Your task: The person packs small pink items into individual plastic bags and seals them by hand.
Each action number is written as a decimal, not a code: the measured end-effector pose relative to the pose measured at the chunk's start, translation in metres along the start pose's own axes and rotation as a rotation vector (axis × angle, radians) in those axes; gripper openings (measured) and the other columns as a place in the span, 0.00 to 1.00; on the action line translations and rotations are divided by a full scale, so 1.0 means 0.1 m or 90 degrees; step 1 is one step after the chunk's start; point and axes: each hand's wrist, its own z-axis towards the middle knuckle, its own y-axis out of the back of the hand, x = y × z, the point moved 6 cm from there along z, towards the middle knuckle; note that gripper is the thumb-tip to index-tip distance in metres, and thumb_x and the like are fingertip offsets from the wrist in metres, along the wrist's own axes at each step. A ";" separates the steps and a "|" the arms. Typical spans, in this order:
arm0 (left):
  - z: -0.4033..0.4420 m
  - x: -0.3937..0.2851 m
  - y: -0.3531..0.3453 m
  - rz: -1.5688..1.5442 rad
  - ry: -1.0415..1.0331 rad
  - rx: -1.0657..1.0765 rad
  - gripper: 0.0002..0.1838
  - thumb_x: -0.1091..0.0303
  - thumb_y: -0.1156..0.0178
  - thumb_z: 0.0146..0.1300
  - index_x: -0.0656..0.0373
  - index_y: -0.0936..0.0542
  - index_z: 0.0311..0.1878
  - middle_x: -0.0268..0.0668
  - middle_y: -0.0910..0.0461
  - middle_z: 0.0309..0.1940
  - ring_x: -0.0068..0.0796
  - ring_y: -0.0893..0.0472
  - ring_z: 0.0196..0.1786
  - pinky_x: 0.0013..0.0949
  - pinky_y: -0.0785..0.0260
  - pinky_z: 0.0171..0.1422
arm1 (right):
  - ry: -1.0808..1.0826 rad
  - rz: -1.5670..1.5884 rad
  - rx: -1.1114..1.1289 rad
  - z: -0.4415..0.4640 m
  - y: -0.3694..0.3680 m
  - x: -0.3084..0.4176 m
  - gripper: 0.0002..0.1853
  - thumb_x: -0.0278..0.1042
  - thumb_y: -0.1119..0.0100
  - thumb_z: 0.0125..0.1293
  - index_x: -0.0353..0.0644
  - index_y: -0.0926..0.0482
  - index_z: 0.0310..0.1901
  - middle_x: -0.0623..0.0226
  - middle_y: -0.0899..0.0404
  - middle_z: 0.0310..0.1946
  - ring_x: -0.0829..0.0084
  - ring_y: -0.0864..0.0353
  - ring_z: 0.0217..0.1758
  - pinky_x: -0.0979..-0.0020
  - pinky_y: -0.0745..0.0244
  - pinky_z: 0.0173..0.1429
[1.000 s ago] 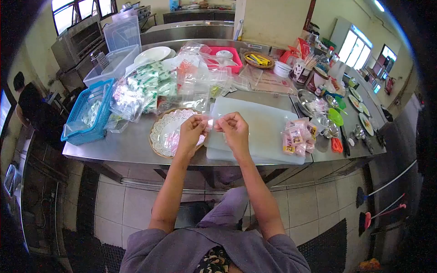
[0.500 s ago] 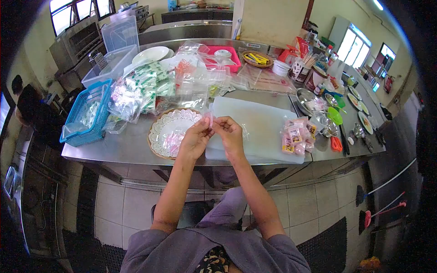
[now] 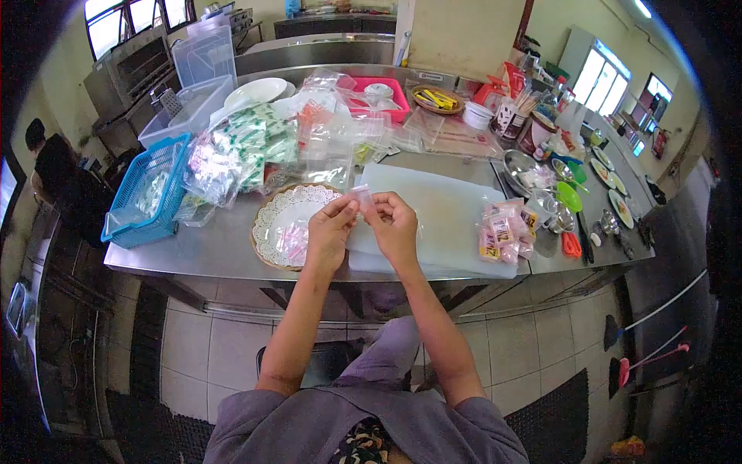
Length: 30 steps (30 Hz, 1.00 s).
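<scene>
Now left hand (image 3: 329,232) and right hand (image 3: 393,226) pinch a clear packet (image 3: 362,193) (contents unclear), upper edge newly exposed, seemingly workable.

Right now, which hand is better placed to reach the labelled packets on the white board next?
Probably the right hand: it is over the white board, nearer the packets. The left hand is nearer the doily. Both pinch a small clear bag.

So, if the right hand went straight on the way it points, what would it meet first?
Past the small bag at its fingertips, the right hand would probably meet the left hand first, though depth is unclear here.
</scene>
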 end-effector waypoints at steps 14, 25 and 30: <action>-0.08 -0.13 -0.10 0.103 -0.079 0.033 0.11 0.77 0.43 0.60 0.67 0.28 0.45 0.40 0.21 0.37 0.26 0.20 0.38 0.26 0.27 0.44 | 0.004 -0.050 0.028 0.01 -0.04 0.10 0.16 0.30 0.48 0.64 0.33 0.27 0.53 0.71 0.23 0.27 0.85 0.27 0.26 0.81 0.29 0.32; -0.07 -0.34 0.00 0.465 -0.175 0.022 0.11 0.73 0.39 0.57 0.63 0.25 0.43 0.35 0.21 0.34 0.23 0.22 0.35 0.28 0.28 0.41 | -0.022 0.098 -0.030 -0.01 0.00 0.06 0.08 0.31 0.43 0.61 0.33 0.23 0.35 0.71 0.23 0.23 0.85 0.27 0.23 0.81 0.31 0.28; -0.07 -0.49 0.35 1.047 -0.298 0.067 0.20 0.68 0.34 0.48 0.58 0.25 0.47 0.43 0.24 0.44 0.44 0.26 0.48 0.40 0.33 0.52 | -0.033 0.086 -0.050 -0.01 0.05 -0.03 0.07 0.30 0.43 0.61 0.34 0.23 0.34 0.71 0.23 0.22 0.85 0.27 0.23 0.81 0.31 0.28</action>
